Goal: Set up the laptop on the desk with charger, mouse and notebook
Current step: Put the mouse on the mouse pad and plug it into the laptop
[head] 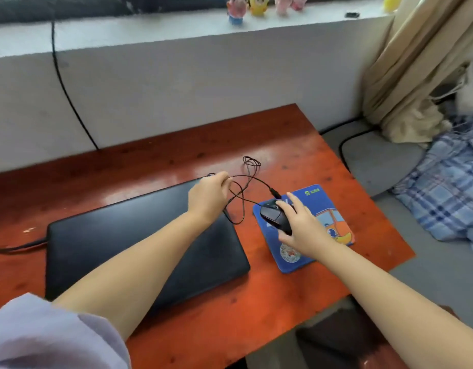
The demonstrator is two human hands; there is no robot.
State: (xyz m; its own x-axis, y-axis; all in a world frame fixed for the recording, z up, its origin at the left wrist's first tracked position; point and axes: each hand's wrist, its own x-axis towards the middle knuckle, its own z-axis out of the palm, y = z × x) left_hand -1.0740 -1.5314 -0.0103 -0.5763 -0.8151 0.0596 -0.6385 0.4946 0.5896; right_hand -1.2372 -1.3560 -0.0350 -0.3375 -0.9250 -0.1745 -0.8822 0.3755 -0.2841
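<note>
Right hand (300,225) cupped over a black mouse (274,214), fingers spread around its right side and thumb under its near end, gripping it. Mouse glossy black, low and rounded, sitting on the far left part of a blue mouse pad (325,209). Pad rectangular with rounded corners, printed with an orange vehicle cartoon, a yellow shape at its right edge and a round pale emblem near its near edge; lying on the right part of the desk, just right of the laptop.

Left hand (208,199) reaching over the far right corner of the laptop, fingers closed on a thin black mouse cable (252,179). Cable running from the hand in loose loops, 1 small coil lying farther out on the desk, 1 larger loop draping between hand and mouse, with a dark plug end (275,193) just beyond the mouse.

Laptop (123,235) black, matte, lid shut, lying flat at the left-centre of the desk, turned slightly. Dark charger cable (14,249) meeting its left edge and trailing off to the left.

Desk (296,145) orange-red wood with a glossy sheen, set against a pale wall. Lilac sleeve (43,334) at the near left.
</note>
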